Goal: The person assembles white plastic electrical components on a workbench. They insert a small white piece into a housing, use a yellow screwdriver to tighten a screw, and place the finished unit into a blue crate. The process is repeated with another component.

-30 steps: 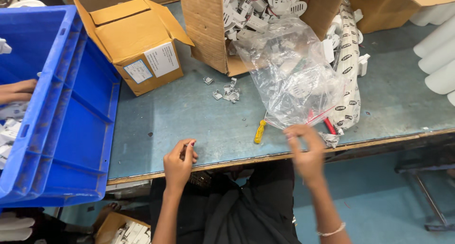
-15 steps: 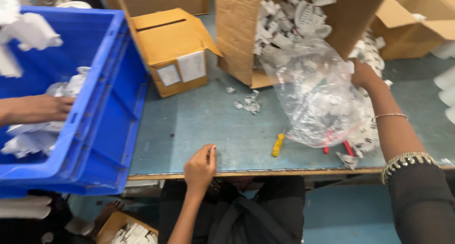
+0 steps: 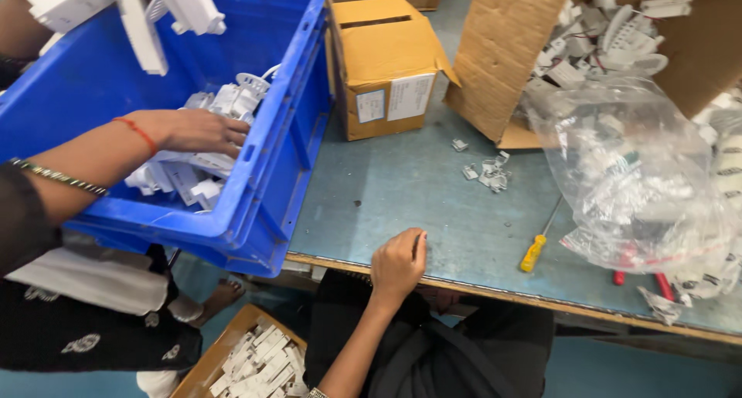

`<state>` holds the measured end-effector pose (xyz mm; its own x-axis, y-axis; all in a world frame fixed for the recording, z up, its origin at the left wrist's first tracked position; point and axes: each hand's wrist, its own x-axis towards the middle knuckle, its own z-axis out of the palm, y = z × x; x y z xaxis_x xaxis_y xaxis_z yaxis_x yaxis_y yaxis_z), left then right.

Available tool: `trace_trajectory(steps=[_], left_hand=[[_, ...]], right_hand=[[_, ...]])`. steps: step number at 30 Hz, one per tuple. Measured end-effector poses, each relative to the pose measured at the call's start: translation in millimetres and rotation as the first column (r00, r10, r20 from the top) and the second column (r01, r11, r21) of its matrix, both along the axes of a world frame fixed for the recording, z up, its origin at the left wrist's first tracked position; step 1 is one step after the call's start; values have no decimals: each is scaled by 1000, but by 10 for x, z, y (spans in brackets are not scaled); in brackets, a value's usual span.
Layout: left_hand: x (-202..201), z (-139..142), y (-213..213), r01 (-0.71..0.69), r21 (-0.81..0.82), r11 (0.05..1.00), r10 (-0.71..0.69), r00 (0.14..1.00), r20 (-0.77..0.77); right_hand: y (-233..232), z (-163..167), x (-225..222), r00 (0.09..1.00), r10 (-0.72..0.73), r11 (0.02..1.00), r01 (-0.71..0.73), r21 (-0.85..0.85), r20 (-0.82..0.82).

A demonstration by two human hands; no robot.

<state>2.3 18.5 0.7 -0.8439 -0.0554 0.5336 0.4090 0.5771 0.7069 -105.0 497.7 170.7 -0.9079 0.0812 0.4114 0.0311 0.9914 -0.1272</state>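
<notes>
– Workbench point(image 3: 402, 189) right of the blue crate point(image 3: 270, 135)?
– Left hand point(image 3: 398, 263) curled shut at its edge, screwdriver point(image 3: 533, 253) farther right. Crate part-filled with white parts point(image 3: 185, 178); cardboard box point(image 3: 495, 66) heaped. Much left, I'd judge.

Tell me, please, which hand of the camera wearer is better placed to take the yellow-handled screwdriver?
Probably the left. The left hand rests curled at the edge of the table, near the screwdriver. The right hand is out of view. The co-worker's hand is in the blue crate.
</notes>
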Motion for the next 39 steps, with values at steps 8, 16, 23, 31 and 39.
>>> trace_trajectory(steps=[8,16,23,31,39], left_hand=[[40,85,-57,32,91,995,-34,999,25],[-336,-228,18,300,901,313,-680,733,-8],[-380,3,-177,404,883,238,-528,817,-232],[-91,460,-152,337,465,819,-333,938,-95],[-513,185,-91,253,-45,966,-256,932,-256]], right_hand=[[-636,-518,536,893,425,815,-448,-368,-145],[-2267,-1658,933,615,734,322,-689,-649,-287],[-3068,-2075,912,682,570,87,-605,-792,-458],[-3292,-2073,864,783,579,678,-617,-400,-226],[-3132,-2039,859,780,455,54,-505,-862,-429]])
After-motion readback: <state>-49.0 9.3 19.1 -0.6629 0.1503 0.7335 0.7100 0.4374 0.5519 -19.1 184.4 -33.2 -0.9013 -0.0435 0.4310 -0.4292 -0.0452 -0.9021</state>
